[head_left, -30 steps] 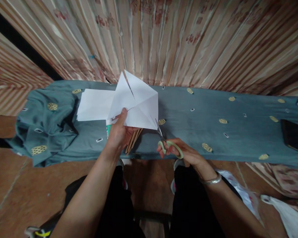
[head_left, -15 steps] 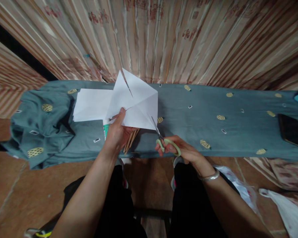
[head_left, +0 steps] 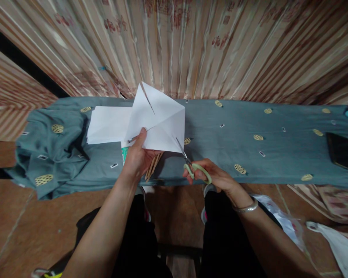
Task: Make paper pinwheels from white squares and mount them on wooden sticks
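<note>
My left hand (head_left: pixel 137 154) grips a creased white paper sheet (head_left: pixel 159 119) by its lower edge, thumb on top, holding it up over the bench. One slit runs down from the sheet's top corner. My right hand (head_left: pixel 211 175) is closed through the green handles of a pair of scissors (head_left: pixel 191 164). The blades point up and left, their tips at the sheet's lower right edge. Under my left hand lie several wooden sticks (head_left: pixel 153 164) and a partly hidden green-and-white tube (head_left: pixel 124 151).
A stack of white paper (head_left: pixel 107 123) lies on the grey-blue cloth (head_left: pixel 249 154) that covers the narrow bench. A dark phone (head_left: pixel 340 152) rests at the far right. Striped curtains hang behind. White plastic bags (head_left: pixel 333 247) lie on the floor at right.
The scissor blades have crept slightly up and left into the sheet's lower right edge. Both hands stay in nearly the same place; the view has shifted a little.
</note>
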Demonstrator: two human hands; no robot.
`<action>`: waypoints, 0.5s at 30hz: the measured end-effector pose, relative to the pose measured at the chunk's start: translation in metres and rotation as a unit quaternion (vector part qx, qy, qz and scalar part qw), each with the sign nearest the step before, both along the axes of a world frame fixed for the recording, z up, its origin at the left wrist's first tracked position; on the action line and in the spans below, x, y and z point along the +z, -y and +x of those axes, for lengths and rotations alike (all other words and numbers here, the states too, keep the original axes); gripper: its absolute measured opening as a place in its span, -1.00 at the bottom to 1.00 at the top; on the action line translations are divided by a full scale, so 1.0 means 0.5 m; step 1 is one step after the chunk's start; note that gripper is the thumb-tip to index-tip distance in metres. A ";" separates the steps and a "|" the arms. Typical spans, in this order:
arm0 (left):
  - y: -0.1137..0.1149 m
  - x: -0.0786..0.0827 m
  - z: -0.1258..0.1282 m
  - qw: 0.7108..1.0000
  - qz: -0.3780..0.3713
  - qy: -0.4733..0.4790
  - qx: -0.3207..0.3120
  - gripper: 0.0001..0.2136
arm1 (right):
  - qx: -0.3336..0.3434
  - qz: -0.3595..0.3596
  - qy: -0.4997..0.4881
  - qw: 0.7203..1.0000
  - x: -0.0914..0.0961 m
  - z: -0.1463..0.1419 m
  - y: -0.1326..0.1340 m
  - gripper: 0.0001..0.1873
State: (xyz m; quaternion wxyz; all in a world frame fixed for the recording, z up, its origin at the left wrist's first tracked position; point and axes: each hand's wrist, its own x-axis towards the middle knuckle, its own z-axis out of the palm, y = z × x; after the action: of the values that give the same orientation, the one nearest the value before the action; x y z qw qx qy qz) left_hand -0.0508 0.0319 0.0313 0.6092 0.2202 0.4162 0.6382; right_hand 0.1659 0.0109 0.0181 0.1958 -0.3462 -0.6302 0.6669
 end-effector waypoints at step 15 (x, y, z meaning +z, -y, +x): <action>0.000 -0.005 -0.009 1.000 0.013 -0.007 0.000 -0.83 | -0.004 -0.043 -0.020 0.999 -0.013 -0.001 -0.001 -0.29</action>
State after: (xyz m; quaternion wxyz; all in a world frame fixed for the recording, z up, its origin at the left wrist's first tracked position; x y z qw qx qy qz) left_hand -0.0555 0.0319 0.0288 0.6033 0.2327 0.4118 0.6420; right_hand 0.1655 0.0113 0.0114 0.1959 -0.3436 -0.5957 0.6990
